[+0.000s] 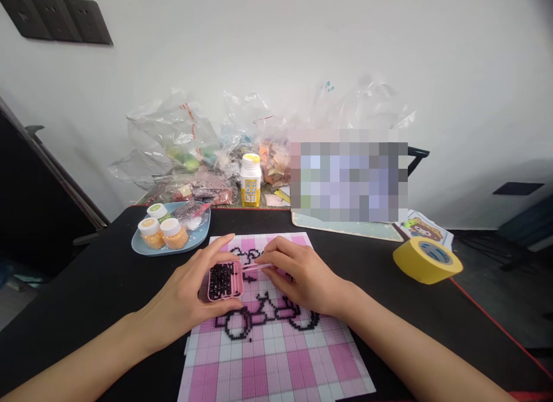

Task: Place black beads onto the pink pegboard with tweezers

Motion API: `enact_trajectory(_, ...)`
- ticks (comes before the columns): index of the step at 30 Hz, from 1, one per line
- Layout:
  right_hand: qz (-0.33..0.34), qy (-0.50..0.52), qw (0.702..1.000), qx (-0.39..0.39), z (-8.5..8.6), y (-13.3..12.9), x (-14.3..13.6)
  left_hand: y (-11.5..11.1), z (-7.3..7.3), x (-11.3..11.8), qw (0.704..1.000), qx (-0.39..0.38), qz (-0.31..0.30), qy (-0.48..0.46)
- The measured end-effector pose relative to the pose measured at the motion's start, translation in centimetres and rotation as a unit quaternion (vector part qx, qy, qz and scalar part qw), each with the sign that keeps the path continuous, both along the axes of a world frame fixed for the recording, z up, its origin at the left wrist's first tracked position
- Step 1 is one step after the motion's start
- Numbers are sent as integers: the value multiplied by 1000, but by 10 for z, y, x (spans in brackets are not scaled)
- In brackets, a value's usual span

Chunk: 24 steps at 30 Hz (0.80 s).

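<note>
From my seat at the feed, the black table [99, 310] takes up most of the lower view, with clear plastic bags [173, 128] piled beyond its far edge. The pink-checked board [268, 361] lies on it between my wearer's forearms, its long axis running from near to far. Past its far right corner is a blurred-out panel [349, 177]; to the left sits a blue plate [197, 237] bearing three jars [174, 235], to the right a roll of yellow tape [412, 264], and a white bottle [250, 180] stands upright behind. The right hand [306, 272] covers part of the board's pattern, its fingertips pinched together on pink tweezers. The left hand [185, 284] is half open, curved round a small pink tray [237, 281], thumb on the near edge, fingers on the far one, over the board's left half. The tweezers [258, 267] lie crosswise, tip pointing left at the tray. Smallest are the black beads [220, 281], heaped in the tray's left part and tracing rings across the board.
</note>
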State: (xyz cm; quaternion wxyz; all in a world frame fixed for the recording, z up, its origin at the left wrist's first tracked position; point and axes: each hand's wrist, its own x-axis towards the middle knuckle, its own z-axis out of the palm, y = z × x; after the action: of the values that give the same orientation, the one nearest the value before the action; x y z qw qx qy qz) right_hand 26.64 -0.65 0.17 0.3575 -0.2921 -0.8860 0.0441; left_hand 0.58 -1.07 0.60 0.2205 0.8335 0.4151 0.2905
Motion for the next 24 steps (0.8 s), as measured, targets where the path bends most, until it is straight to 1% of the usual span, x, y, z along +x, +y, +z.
enact_trajectory(15, 5, 4, 1000, 8, 1, 0, 0, 1, 0, -1, 1000, 6, -6, 7)
enact_trajectory(24, 5, 4, 1000, 14, -2, 1, -2, 2, -1, -1, 1000, 12, 1, 11)
